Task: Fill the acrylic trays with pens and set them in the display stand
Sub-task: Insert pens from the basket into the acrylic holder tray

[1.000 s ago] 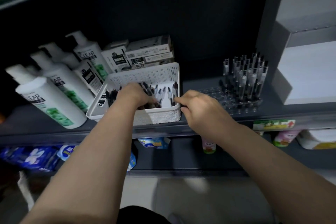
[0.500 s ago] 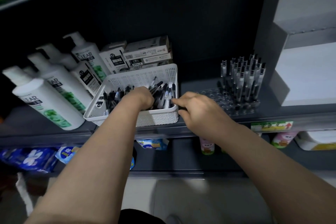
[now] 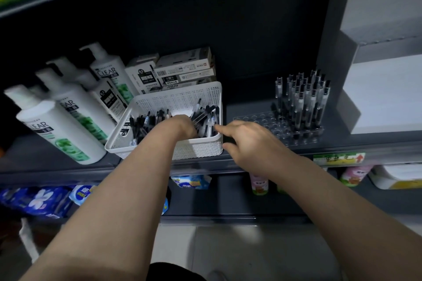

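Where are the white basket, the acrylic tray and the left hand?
white basket point(image 3: 182, 100), head view, perforated back wall
acrylic tray point(image 3: 258, 121), head view, empty left holes
left hand point(image 3: 182, 125), head view, back of hand

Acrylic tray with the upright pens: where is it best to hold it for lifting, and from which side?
Hold the tray probably by its low base at the two short ends, coming from the front. Pens stand upright in its right part, so a reach from above is blocked there and it must stay level.
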